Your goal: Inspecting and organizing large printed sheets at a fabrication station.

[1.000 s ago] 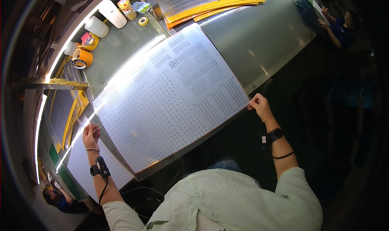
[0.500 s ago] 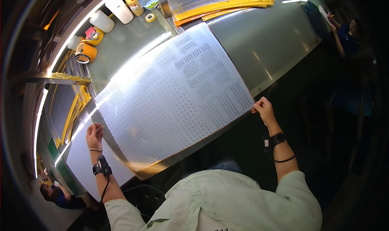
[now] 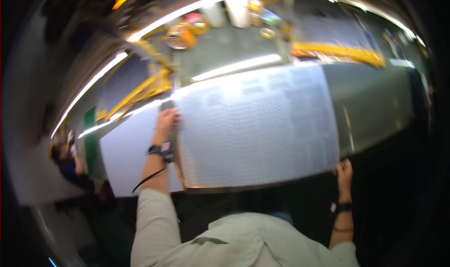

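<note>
at the far left, blurred, another person (image 3: 70,166) in a dark blue top is near the table's end. next comes a green strip (image 3: 90,128), then a plain white sheet (image 3: 129,157) lying flat. behind that sheet are panels (image 3: 152,85) with yellow edges. the left forearm crosses the white sheet's right side, a black strap (image 3: 156,150) round the wrist. the left hand (image 3: 167,119) is at the left edge of the large printed sheet (image 3: 255,131), fingers bent; blur hides whether they grip the edge, so i cannot tell.

the printed sheet lies on the table (image 3: 370,91) in front of the person, one long side toward the body, with rows of small dark marks across it. beyond it, left to right, stand an orange tape roll (image 3: 182,37), two white bottles (image 3: 237,13), a yellow jar (image 3: 255,9) and a small tape roll (image 3: 267,33). farther right lies a stack of clear sheets (image 3: 335,52) with a yellow near edge. the right hand (image 3: 344,169) pinches the printed sheet's near right corner, fingers drawn together. a dark band (image 3: 344,207) circles that wrist.
</note>
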